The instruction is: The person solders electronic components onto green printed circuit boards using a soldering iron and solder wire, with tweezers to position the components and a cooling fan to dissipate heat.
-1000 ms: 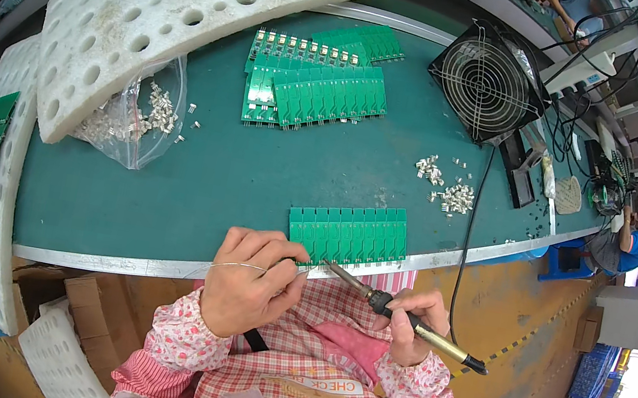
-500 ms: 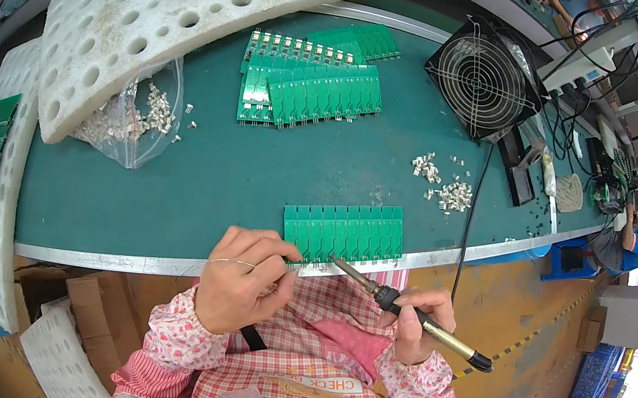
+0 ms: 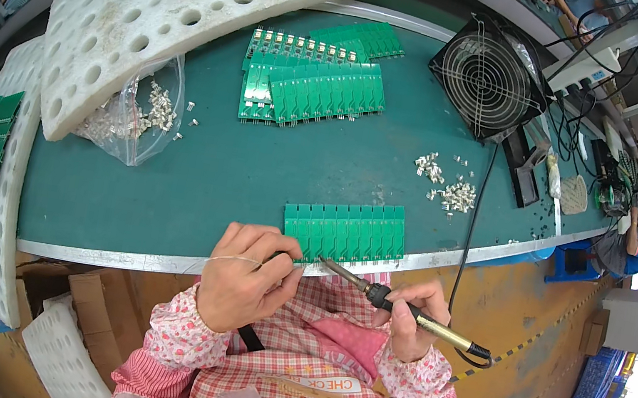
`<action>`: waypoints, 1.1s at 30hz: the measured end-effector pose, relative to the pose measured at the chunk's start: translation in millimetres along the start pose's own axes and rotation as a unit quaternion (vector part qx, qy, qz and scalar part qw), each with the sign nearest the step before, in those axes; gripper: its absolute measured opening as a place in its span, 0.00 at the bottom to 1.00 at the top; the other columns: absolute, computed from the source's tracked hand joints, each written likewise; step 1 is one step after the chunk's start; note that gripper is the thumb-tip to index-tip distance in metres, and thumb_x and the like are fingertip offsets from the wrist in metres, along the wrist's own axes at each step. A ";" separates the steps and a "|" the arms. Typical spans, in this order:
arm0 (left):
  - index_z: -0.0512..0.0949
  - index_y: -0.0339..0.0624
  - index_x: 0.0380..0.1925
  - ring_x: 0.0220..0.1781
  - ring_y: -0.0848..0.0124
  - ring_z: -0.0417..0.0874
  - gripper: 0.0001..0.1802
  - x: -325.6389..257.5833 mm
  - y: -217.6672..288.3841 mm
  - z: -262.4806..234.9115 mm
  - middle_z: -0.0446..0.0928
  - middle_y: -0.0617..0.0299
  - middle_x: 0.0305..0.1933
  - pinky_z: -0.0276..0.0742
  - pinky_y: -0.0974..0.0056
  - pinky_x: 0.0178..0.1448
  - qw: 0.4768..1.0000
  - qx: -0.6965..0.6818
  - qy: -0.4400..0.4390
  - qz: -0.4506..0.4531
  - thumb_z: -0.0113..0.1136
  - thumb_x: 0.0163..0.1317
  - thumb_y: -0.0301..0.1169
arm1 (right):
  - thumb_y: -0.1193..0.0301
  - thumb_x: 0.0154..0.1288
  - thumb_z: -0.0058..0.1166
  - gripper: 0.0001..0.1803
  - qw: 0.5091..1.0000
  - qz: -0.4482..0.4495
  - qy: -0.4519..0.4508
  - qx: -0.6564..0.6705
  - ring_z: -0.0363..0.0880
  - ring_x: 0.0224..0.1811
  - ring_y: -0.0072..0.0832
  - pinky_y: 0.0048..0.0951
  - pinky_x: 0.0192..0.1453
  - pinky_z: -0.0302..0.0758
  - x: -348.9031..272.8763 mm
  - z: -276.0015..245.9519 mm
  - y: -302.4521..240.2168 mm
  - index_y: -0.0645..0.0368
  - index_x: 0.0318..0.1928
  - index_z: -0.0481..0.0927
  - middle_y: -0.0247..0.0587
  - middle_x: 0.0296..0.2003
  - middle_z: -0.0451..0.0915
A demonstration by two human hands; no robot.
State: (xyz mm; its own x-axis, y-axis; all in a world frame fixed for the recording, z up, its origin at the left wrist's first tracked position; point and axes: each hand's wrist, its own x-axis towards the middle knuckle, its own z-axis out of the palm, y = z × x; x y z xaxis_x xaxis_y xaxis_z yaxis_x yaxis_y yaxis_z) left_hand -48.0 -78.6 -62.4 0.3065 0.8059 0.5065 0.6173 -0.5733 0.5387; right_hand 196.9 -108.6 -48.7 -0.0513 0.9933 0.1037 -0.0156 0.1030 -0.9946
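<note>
We held a soldering iron (image 3: 377, 296) to a green circuit board (image 3: 345, 230), lower centre of frame.
The board lay at the table (image 3: 192, 203)'s near edge; our right hand (image 3: 407, 340) gripped the iron, while our left hand (image 3: 241, 287), apart from it, closed on a thin wire (image 3: 241, 259) by the board's lower-left corner. Beyond, we had small white parts (image 3: 457, 197) at centre right, stacked green boards (image 3: 328, 91) at upper centre, a black fan (image 3: 482, 79) at upper right.
</note>
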 end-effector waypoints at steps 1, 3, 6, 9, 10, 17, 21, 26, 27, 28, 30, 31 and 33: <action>0.72 0.44 0.23 0.44 0.61 0.78 0.12 0.3 -0.4 0.4 0.80 0.66 0.40 0.69 0.57 0.44 1.000 0.000 0.000 0.000 0.68 0.44 0.22 | 0.78 0.65 0.55 0.06 1.000 -0.016 -0.010 -0.013 0.82 0.24 0.25 0.26 0.28 0.81 0.7 0.1 -0.8 0.67 0.38 0.73 0.47 0.29 0.81; 0.72 0.44 0.23 0.43 0.61 0.78 0.12 0.4 -0.8 1.0 0.80 0.66 0.40 0.69 0.57 0.44 1.000 -0.001 0.000 0.002 0.68 0.44 0.23 | 0.79 0.65 0.55 0.05 1.000 -0.021 -0.009 -0.014 0.82 0.24 0.25 0.25 0.28 0.81 0.4 0.1 0.7 0.67 0.38 0.73 0.47 0.28 0.81; 0.72 0.44 0.23 0.43 0.62 0.79 0.12 -0.2 -0.4 0.6 0.80 0.66 0.40 0.69 0.57 0.44 1.000 0.003 0.003 0.001 0.68 0.44 0.23 | 0.79 0.65 0.54 0.05 0.998 -0.047 -0.015 -0.033 0.82 0.23 0.24 0.25 0.28 0.81 -1.4 0.3 3.0 0.67 0.39 0.73 0.47 0.28 0.81; 0.73 0.44 0.22 0.43 0.61 0.79 0.12 0.2 -0.3 0.5 0.80 0.66 0.39 0.69 0.57 0.43 1.000 0.001 0.003 0.002 0.68 0.44 0.23 | 0.79 0.65 0.54 0.05 0.995 -0.081 -0.027 -0.054 0.82 0.23 0.25 0.24 0.27 0.80 0.7 -0.1 3.6 0.67 0.39 0.73 0.47 0.26 0.81; 0.73 0.44 0.22 0.43 0.61 0.79 0.12 -0.3 -0.5 0.7 0.80 0.66 0.39 0.69 0.57 0.43 1.000 0.001 0.003 0.002 0.68 0.44 0.23 | 0.78 0.64 0.55 0.06 0.994 -0.094 -0.031 -0.056 0.82 0.23 0.25 0.24 0.26 0.80 0.9 -0.4 3.6 0.67 0.39 0.73 0.47 0.26 0.81; 0.72 0.42 0.22 0.42 0.61 0.80 0.11 -3.7 -3.5 0.3 0.81 0.63 0.38 0.71 0.59 0.42 0.999 -0.044 0.018 -0.019 0.67 0.44 0.20 | 0.77 0.64 0.56 0.06 0.998 -0.066 0.020 0.013 0.82 0.22 0.25 0.24 0.25 0.80 -1.6 -2.5 6.8 0.67 0.39 0.74 0.47 0.26 0.81; 0.72 0.41 0.21 0.42 0.61 0.81 0.11 -3.7 -3.1 -2.8 0.81 0.62 0.38 0.72 0.59 0.42 0.998 -0.052 0.016 -0.020 0.66 0.44 0.20 | 0.77 0.64 0.56 0.06 0.999 -0.049 0.001 -0.004 0.82 0.22 0.25 0.24 0.26 0.80 0.1 5.2 4.5 0.67 0.39 0.74 0.47 0.27 0.82; 0.71 0.41 0.21 0.42 0.61 0.81 0.11 -3.3 -2.2 -2.6 0.81 0.61 0.39 0.72 0.59 0.42 0.998 -0.054 0.017 -0.023 0.66 0.44 0.19 | 0.77 0.65 0.56 0.06 1.000 -0.024 -0.011 0.001 0.83 0.24 0.25 0.24 0.27 0.81 0.8 4.6 8.4 0.66 0.38 0.74 0.47 0.29 0.83; 0.71 0.41 0.21 0.42 0.61 0.81 0.11 -3.0 -2.2 -2.5 0.81 0.61 0.39 0.73 0.59 0.42 0.998 -0.054 0.016 -0.023 0.66 0.44 0.19 | 0.77 0.65 0.56 0.06 1.000 -0.022 -0.015 0.001 0.84 0.24 0.25 0.24 0.28 0.81 2.1 5.0 7.6 0.66 0.38 0.74 0.47 0.29 0.83; 0.71 0.41 0.21 0.42 0.61 0.81 0.11 -2.8 -2.2 -2.5 0.81 0.61 0.39 0.73 0.59 0.42 0.998 -0.054 0.016 -0.023 0.66 0.44 0.19 | 0.76 0.65 0.56 0.06 1.000 -0.020 -0.019 0.002 0.84 0.24 0.25 0.24 0.28 0.81 3.3 5.3 7.0 0.66 0.38 0.74 0.47 0.28 0.83; 0.71 0.41 0.21 0.42 0.61 0.81 0.11 -2.7 -2.1 -2.5 0.81 0.61 0.39 0.73 0.59 0.42 0.998 -0.051 0.013 -0.023 0.66 0.44 0.20 | 0.76 0.65 0.56 0.06 0.999 -0.022 -0.024 -0.001 0.84 0.24 0.25 0.24 0.28 0.81 4.6 5.3 6.9 0.66 0.38 0.74 0.47 0.28 0.83; 0.71 0.41 0.21 0.42 0.61 0.81 0.11 -2.5 -2.0 -2.4 0.81 0.61 0.39 0.73 0.59 0.42 0.998 -0.051 0.012 -0.024 0.66 0.44 0.20 | 0.76 0.65 0.56 0.06 0.999 -0.024 -0.029 -0.004 0.84 0.24 0.25 0.24 0.28 0.81 5.0 5.3 7.0 0.66 0.38 0.74 0.46 0.28 0.83; 0.71 0.41 0.20 0.42 0.61 0.81 0.11 -2.5 -1.7 -2.4 0.81 0.61 0.39 0.72 0.58 0.43 0.998 -0.050 0.011 -0.025 0.66 0.44 0.20 | 0.76 0.65 0.56 0.06 0.999 -0.019 -0.031 -0.005 0.84 0.24 0.25 0.24 0.28 0.81 5.6 4.4 6.8 0.67 0.38 0.74 0.46 0.28 0.83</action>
State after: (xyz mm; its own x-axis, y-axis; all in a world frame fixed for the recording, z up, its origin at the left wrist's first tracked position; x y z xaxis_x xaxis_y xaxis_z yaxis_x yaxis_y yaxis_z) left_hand -51.6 -79.9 -63.0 0.2607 0.8314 0.4907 0.5553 -0.5449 0.6283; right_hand 192.2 -102.6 -54.8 -0.1122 0.9835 0.1418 -0.0084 0.1417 -0.9899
